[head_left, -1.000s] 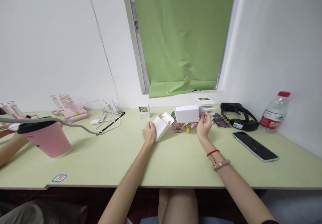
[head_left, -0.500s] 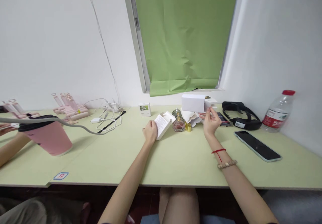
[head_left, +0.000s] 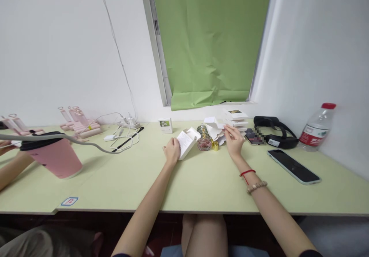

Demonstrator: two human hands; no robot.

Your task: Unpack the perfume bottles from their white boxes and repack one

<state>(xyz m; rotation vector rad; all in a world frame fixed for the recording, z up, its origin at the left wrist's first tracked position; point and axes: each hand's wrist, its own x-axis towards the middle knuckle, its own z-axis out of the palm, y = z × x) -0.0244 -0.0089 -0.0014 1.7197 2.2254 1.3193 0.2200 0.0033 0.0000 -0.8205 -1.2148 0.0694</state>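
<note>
Table [head_left: 201, 187]: pale green, carries both forearms of the person. Blind [head_left: 211, 41]: green, drawn down, well beyond both hands. Cup [head_left: 56, 159]: pink with a dark lid, tilted, far to the left of the left hand, with a co-worker's forearm [head_left: 11, 170] just beside it. Water bottle [head_left: 315, 130]: upright with a red cap, far to the right of the right hand, near the wall. Phone [head_left: 293, 166]: face up, flat, to the right of the right hand and apart from it. Headset [head_left: 275, 134]: black, beyond the phone. Stack of boxes [head_left: 236, 118]: white, just beyond the right hand. Left hand [head_left: 171, 152]: closed around the lower end of an open white box [head_left: 186, 142], which leans away with its flap up. Right hand [head_left: 235, 141]: fingers bent and resting on loose white paper [head_left: 215, 131]; whether they pinch it or merely touch it cannot be told from this view. Flask [head_left: 204, 139]: glass, upright, between the two hands, just beside the box. Cap [head_left: 215, 145]: gold, on the table next to the flask, near the right hand.
</note>
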